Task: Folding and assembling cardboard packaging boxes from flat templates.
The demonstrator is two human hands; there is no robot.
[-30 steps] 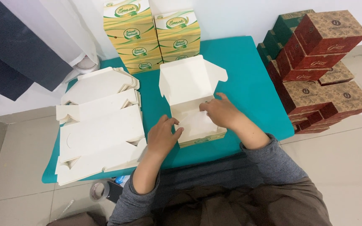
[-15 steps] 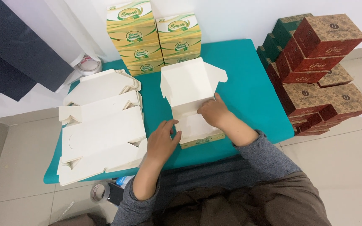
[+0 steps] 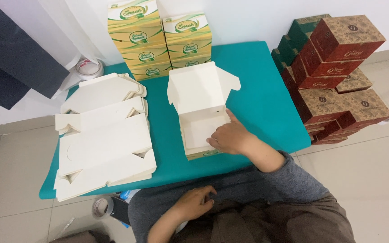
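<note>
The right hand point(image 3: 230, 137) presses flat, fingers together, on the side wall of the open white box point(image 3: 201, 112) at the middle of the teal desk point(image 3: 262, 90). The left hand point(image 3: 194, 203) rests loosely curled in the lap, holding nothing. With one hand steadying, the half-folded wall could likely spring open or the box slide toward the desk's edge.

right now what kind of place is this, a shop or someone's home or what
Probably a small home or back-room packing spot rather than a shop. A low teal table on a tiled floor carries a stack of flat white box blanks, finished yellow-green boxes stand against the wall, and red-brown boxes are piled on the floor.
</note>
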